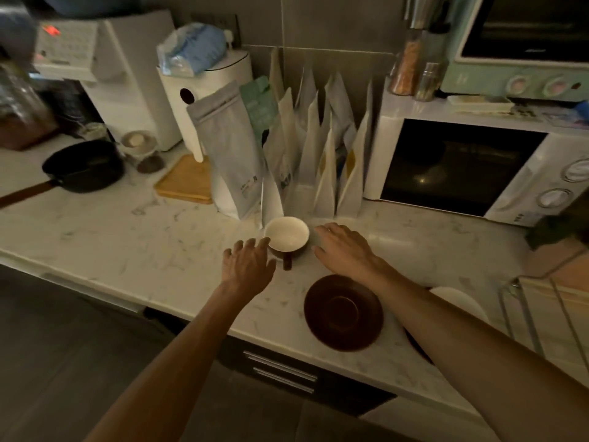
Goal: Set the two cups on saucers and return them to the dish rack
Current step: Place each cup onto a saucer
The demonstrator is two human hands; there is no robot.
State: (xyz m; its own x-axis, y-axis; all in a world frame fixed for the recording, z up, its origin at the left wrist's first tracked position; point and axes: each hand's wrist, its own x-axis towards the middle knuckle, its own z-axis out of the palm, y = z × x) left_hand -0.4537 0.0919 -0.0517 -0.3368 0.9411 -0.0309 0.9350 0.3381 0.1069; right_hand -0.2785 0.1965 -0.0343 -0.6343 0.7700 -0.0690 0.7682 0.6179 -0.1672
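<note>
A cup (287, 234), white inside and brown outside with a brown handle pointing toward me, stands upright on the marble counter (127, 244). My left hand (247, 266) is spread just left of it, fingertips at its rim. On the cup's right side my right hand (344, 250) lies flat on the counter with fingers apart. A dark brown saucer (342, 312) sits nearer the counter's front edge, under my right forearm. A second white cup (459, 303) shows partly behind that forearm, on a dark saucer that is mostly hidden. The wire dish rack (541, 314) stands at the right.
Behind the cup stand several paper pouches (318, 154) and a grey bag (228, 148). A white microwave (462, 164) is at the back right, a black pan (84, 165) and wooden board (188, 180) at the left. Drawers (280, 371) lie below the counter edge.
</note>
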